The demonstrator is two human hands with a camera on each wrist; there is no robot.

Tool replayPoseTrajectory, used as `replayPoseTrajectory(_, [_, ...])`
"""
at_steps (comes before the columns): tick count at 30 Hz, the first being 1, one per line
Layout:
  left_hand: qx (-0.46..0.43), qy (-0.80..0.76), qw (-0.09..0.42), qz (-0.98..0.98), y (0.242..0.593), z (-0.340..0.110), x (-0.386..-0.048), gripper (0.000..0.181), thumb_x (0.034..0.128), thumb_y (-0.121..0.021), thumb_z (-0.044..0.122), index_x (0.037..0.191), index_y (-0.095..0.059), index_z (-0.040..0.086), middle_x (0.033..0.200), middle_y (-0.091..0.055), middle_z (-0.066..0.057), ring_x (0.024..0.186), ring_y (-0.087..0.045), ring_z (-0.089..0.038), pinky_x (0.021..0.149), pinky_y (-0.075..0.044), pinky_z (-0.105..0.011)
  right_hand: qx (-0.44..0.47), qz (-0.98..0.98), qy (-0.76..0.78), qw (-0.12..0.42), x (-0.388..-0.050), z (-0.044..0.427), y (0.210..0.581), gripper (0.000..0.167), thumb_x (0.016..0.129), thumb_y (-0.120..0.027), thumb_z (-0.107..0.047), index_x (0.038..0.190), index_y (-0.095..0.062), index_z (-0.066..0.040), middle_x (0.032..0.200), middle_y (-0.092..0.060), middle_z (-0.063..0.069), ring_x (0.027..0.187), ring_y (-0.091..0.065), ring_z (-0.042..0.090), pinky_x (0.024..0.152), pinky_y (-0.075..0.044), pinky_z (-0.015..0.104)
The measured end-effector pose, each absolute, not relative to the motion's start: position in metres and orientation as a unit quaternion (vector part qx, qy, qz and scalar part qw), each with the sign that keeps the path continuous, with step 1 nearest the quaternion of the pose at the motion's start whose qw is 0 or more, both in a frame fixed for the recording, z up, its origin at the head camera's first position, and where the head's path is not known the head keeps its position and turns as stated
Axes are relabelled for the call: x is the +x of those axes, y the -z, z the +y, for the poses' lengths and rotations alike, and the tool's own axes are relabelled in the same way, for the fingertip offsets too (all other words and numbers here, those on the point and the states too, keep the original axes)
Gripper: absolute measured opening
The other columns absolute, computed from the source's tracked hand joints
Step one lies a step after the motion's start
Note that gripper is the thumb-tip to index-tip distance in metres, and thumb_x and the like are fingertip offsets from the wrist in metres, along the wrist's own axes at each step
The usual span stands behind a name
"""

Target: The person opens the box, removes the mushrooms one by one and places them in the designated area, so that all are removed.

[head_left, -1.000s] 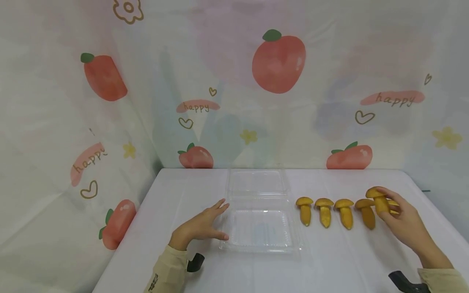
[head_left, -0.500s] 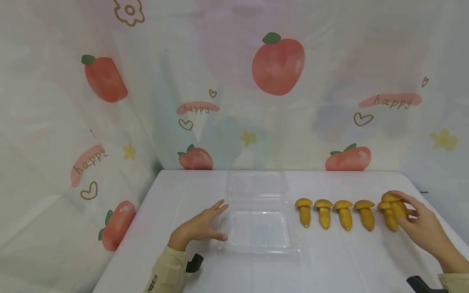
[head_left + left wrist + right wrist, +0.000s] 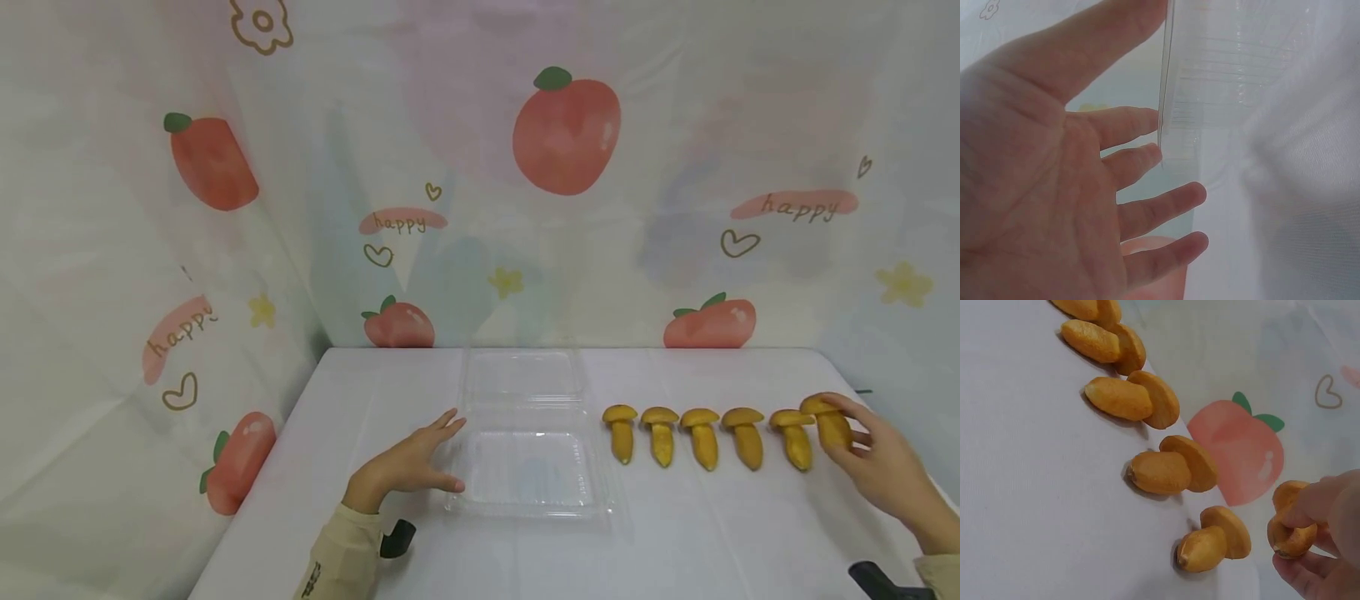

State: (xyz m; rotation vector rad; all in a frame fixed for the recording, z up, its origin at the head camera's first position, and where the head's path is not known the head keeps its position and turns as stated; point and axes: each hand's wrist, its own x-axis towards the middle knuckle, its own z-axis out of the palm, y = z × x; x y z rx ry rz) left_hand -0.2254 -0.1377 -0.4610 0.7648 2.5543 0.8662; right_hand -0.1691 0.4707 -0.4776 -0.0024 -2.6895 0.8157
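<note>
Between the thumb and fingers of my right hand [image 3: 885, 471] is a yellow-brown mushroom [image 3: 832, 429], cap up, at the right end of a row of similar ones. The nearest mushroom in the row [image 3: 797, 446] lies just left of it. In the right wrist view, the held mushroom [image 3: 1280, 536] is partly covered by my thumb. My left hand [image 3: 408, 461] is at the left side of a clear plastic clamshell box [image 3: 528, 473], fingers spread and relaxed. The left wrist view shows fingertips by the box's thin edge [image 3: 1165, 87]; contact is hard to judge.
Several more mushrooms [image 3: 703, 440] lie in a row between the box and my right hand. The box's lid [image 3: 525, 375] lies folded back toward the rear. A white cloth [image 3: 675, 542] covers the table. A fruit-printed curtain [image 3: 465, 167] hangs behind and at the sides.
My right hand has carried the mushroom rightward, from above the row to beyond its right end, and lower. The last row mushroom is now uncovered. My left hand stays in place.
</note>
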Motion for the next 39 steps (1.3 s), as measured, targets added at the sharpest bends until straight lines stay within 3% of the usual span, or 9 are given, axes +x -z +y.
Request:
replayPoseTrajectory(2, [0.271, -0.304, 0.167, 0.898, 0.461, -0.138, -0.226, 0.098, 0.0827, -0.085, 0.032, 0.16, -0.029, 0.008, 0.17, -0.015, -0.017, 0.154, -0.024, -0.041, 0.12, -0.029, -0.063, -0.008, -0.945, -0.287, 0.159, -0.169, 0.475, 0.479, 0.06, 0.095, -0.058, 0.008, 0.15, -0.035, 0.008, 0.14, -0.04, 0.041, 0.12, -0.041, 0.046, 0.088, -0.045, 0.006])
replayPoseTrajectory(3, [0.272, -0.302, 0.167, 0.898, 0.461, -0.138, -0.226, 0.098, 0.0827, -0.085, 0.032, 0.16, -0.029, 0.008, 0.17, -0.015, -0.017, 0.154, -0.024, -0.041, 0.12, -0.029, -0.063, -0.01, -0.944, -0.291, 0.153, -0.169, 0.476, 0.48, 0.061, 0.094, -0.057, 0.01, 0.15, -0.033, 0.009, 0.141, -0.037, 0.043, 0.117, -0.036, 0.056, 0.099, -0.051, 0.02])
replayPoseTrajectory(5, [0.273, -0.302, 0.166, 0.898, 0.461, -0.138, -0.226, 0.098, 0.0826, -0.085, 0.032, 0.16, -0.029, 0.007, 0.17, -0.015, -0.017, 0.154, -0.024, -0.042, 0.12, -0.029, -0.064, -0.015, -0.947, -0.281, 0.156, -0.169, 0.481, 0.48, 0.062, 0.092, -0.057, 0.012, 0.149, -0.034, 0.009, 0.141, -0.037, 0.044, 0.116, -0.037, 0.057, 0.094, -0.051, 0.015])
replayPoseTrajectory(7, [0.273, -0.303, 0.166, 0.898, 0.461, -0.138, -0.225, 0.098, 0.0827, -0.085, 0.032, 0.16, -0.029, 0.007, 0.17, -0.016, -0.018, 0.154, -0.024, -0.042, 0.12, -0.029, -0.064, -0.015, -0.947, -0.28, 0.159, -0.17, 0.484, 0.481, 0.062, 0.089, -0.056, 0.016, 0.147, -0.033, 0.011, 0.14, -0.036, 0.045, 0.115, -0.037, 0.06, 0.102, -0.052, 0.05])
replayPoseTrajectory(9, [0.271, -0.304, 0.167, 0.898, 0.461, -0.137, -0.225, 0.098, 0.0827, -0.085, 0.032, 0.16, -0.029, 0.007, 0.17, -0.016, -0.018, 0.154, -0.024, -0.042, 0.12, -0.029, -0.063, -0.018, -0.948, -0.276, 0.16, -0.172, 0.488, 0.481, 0.063, 0.088, -0.054, 0.018, 0.147, -0.032, 0.013, 0.14, -0.033, 0.047, 0.114, -0.037, 0.064, 0.091, -0.04, 0.076])
replayPoseTrajectory(13, [0.267, -0.309, 0.17, 0.897, 0.46, -0.137, -0.224, 0.098, 0.0824, -0.085, 0.031, 0.159, -0.029, 0.006, 0.17, -0.016, -0.018, 0.155, -0.024, -0.042, 0.12, -0.028, -0.063, -0.03, -0.951, -0.267, 0.154, -0.175, 0.494, 0.482, 0.064, 0.088, -0.053, 0.018, 0.146, -0.029, 0.016, 0.139, -0.031, 0.049, 0.113, -0.036, 0.066, 0.087, -0.037, 0.078])
replayPoseTrajectory(20, [0.264, -0.308, 0.169, 0.898, 0.458, -0.136, -0.222, 0.098, 0.0824, -0.085, 0.03, 0.159, -0.03, 0.006, 0.17, -0.016, -0.019, 0.154, -0.024, -0.042, 0.12, -0.029, -0.063, -0.073, -0.948, -0.284, 0.126, -0.182, 0.503, 0.49, 0.065, 0.089, -0.052, 0.015, 0.147, -0.024, 0.016, 0.139, -0.025, 0.049, 0.12, -0.029, 0.064, 0.099, -0.031, 0.079])
replayPoseTrajectory(31, [0.267, -0.306, 0.167, 0.898, 0.455, -0.135, -0.221, 0.098, 0.0827, -0.085, 0.031, 0.159, -0.03, 0.005, 0.169, -0.017, -0.019, 0.154, -0.024, -0.043, 0.12, -0.028, -0.064, -0.115, -0.949, -0.281, 0.088, -0.194, 0.523, 0.519, 0.065, 0.087, -0.055, 0.01, 0.146, -0.026, 0.014, 0.134, -0.027, 0.048, 0.117, -0.032, 0.064, 0.095, -0.037, 0.077])
replayPoseTrajectory(39, [0.268, -0.302, 0.167, 0.899, 0.457, -0.136, -0.223, 0.098, 0.0827, -0.084, 0.032, 0.16, -0.029, 0.006, 0.17, -0.016, -0.018, 0.154, -0.024, -0.042, 0.12, -0.028, -0.064, -0.1, -0.955, -0.263, 0.098, -0.195, 0.523, 0.522, 0.064, 0.085, -0.055, 0.012, 0.144, -0.028, 0.015, 0.133, -0.03, 0.049, 0.113, -0.036, 0.064, 0.092, -0.038, 0.077])
